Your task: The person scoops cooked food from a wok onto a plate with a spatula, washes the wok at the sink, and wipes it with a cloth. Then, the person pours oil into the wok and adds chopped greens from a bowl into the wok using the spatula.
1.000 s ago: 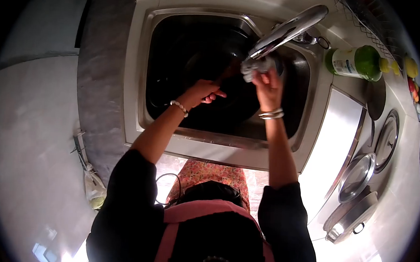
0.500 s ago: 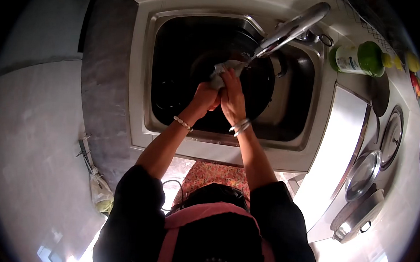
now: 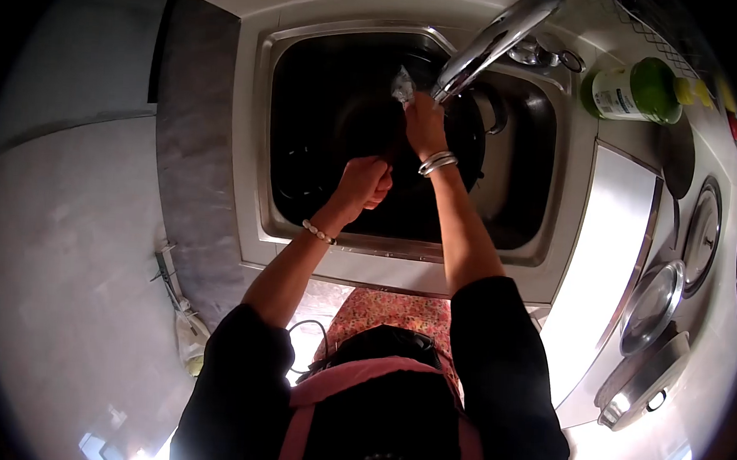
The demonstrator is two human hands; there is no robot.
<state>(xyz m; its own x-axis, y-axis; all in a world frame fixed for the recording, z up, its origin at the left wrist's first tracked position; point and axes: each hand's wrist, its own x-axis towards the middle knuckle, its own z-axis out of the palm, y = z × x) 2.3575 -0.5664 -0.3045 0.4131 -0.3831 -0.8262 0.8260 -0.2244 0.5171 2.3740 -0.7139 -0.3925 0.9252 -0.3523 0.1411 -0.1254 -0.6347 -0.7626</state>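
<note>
Pale, smooth worktop point(image 3: 400, 272) surrounds a rounded rectangular stainless-steel sink point(image 3: 262, 141), its basin deep in shadow. Inside, towards the right, sits a wide, round black pot point(image 3: 470, 144) with a looped side handle point(image 3: 500, 112). Above it, the right hand point(image 3: 426, 126) pinches a crumpled grey-white wad point(image 3: 403, 85) just beside the mouth of a thick, glossy chrome tap point(image 3: 499, 45); whether the wad is cloth or thin plastic cannot be told. Nearer and to the left, the left hand point(image 3: 364, 184) is curled into a fist over the basin; whether it grips something dark is hidden. Good handling here likely means a firm pinch on the slippery, wrinkled folds, knuckles clear of the hard metal, the left wrist steady. Far right stands a translucent green bottle point(image 3: 642, 93) with a yellow cap; nearer lies a round, metal-rimmed lid point(image 3: 652, 307).
</note>
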